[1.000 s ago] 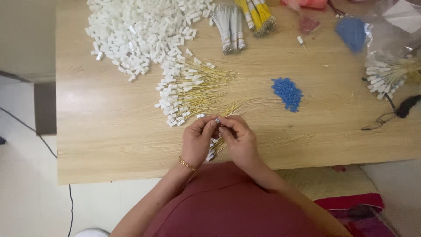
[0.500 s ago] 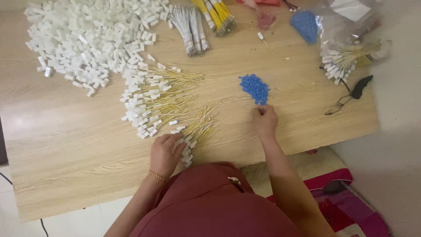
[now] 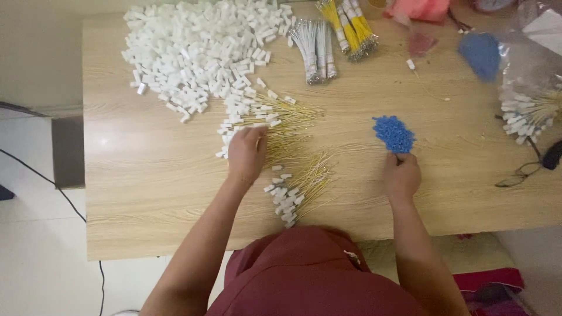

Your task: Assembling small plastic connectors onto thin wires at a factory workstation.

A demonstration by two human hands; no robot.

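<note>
While seated at a wooden bench (image 3: 146,193), a person is pressing the left hand (image 3: 246,153), fingers spread flat, onto thin yellow wires with white connectors (image 3: 275,120), and the right hand (image 3: 401,175) is pinching together at a heap of blue beads (image 3: 394,134). Both likely feel light; the springy wires seem best gripped by their connectors.

Big heap of white plastic blocks (image 3: 196,52) up top, grey wire bundles (image 3: 316,50) beside yellow wire bundles (image 3: 350,28), black cable (image 3: 41,181) trailing across the floor.

yellow wires (image 3: 287,126) fanned, blue beads (image 3: 394,134) heaped
</note>
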